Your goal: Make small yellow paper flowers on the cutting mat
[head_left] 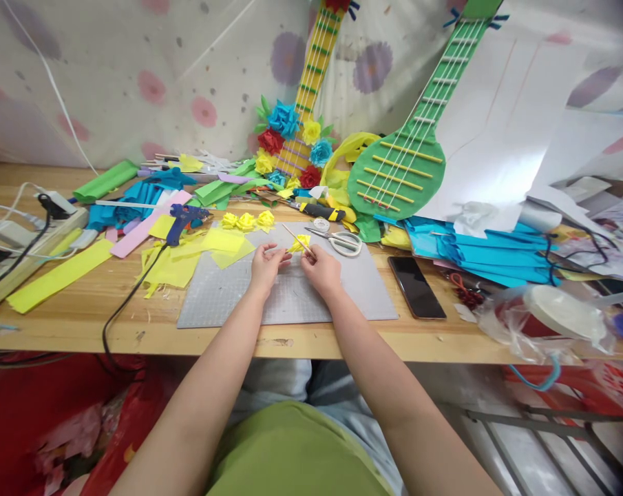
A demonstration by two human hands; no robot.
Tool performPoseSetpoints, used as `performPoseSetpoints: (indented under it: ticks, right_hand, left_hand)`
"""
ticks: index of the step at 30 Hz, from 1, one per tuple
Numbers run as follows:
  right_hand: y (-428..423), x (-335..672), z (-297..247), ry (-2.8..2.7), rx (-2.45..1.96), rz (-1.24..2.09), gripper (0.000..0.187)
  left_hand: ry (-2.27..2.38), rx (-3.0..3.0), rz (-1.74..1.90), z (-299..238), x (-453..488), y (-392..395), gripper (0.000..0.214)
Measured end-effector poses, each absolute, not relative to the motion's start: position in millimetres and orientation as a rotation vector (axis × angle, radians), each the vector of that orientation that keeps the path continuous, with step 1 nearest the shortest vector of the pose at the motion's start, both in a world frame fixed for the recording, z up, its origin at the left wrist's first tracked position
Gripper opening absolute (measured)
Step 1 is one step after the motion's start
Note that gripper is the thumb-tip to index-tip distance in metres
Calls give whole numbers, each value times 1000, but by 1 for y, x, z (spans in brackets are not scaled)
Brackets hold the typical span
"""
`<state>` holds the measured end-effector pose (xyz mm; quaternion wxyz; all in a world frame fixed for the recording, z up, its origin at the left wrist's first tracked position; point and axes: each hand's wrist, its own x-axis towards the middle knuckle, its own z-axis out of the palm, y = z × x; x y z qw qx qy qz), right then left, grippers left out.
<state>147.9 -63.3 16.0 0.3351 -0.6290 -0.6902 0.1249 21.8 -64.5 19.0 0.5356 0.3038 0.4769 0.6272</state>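
While both hands meet at the far edge of the grey cutting mat (228, 296), the right hand (321, 270) pinches a thin stick (290, 233) between thumb and fingertips. A scrap of yellow paper (301, 242) is gathered around the stick just above the grip. The stick slants up toward 11 o'clock from that hand. The left hand (266, 265) lies just beside it at 9 o'clock with its fingertips drawn together toward the paper, though whether they actually hold anything cannot be told.

Judging from the three yellow paper roses (246, 220) finished at 11 o'clock, the step in hand looks like winding paper on the stick into a bloom. A further turn would call for a steady pinch on the stick and light tension on the loose paper edge, so that the roll does not slacken.

Scissors (339, 240) lie at 1 o'clock, a blue glue gun (183, 219) at 10 o'clock and a dark phone (416, 287) at 3 o'clock.

The only container is a clear plastic bag (502, 320), well apart at 3 o'clock on the table edge. It holds a white roll (564, 310) and something red that is too blurred to name.
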Motion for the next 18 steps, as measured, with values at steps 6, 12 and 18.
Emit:
performPoseSetpoints:
  ticks: [6,12,18]
  right_hand:
    - [-62,148,14,-1795,-1644,328,15]
    - [-62,146,15,-1816,-1656,320,16]
    - [-63,146,13,-1866,-1630,336,14]
  left_hand:
    - [1140,695,1459,20,23,-65,28]
    - [1137,764,1472,20,23,-66,29]
    - [1114,830,1476,16,22,-66,29]
